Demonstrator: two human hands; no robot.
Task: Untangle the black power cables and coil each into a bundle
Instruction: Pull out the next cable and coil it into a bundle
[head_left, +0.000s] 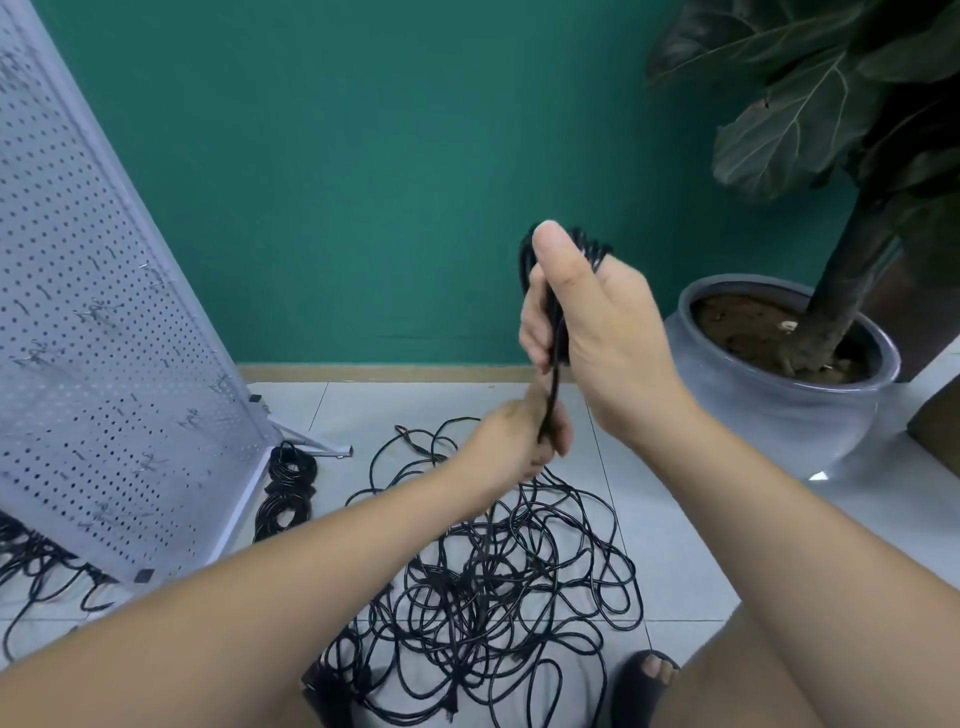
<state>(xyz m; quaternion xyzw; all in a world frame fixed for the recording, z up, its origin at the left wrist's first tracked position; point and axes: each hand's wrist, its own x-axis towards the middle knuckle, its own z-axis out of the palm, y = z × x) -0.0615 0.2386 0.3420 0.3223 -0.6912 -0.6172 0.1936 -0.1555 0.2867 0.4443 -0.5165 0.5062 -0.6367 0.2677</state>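
Observation:
A big tangle of black power cables (498, 587) lies on the tiled floor in front of me. My right hand (587, 322) is raised and grips a partly wound coil of black cable (535, 254), whose loops show above the thumb. From that coil one strand (553, 395) runs straight down into my left hand (519, 441), which pinches it just above the pile. Two finished coiled bundles (288, 488) sit on the floor by the foot of the pegboard.
A white perforated pegboard (98, 332) leans at the left, with more black cables (36, 566) under it. A grey pot (779, 405) with a large-leaved plant stands at the right. My sandalled foot (649, 675) is beside the pile. A green wall is behind.

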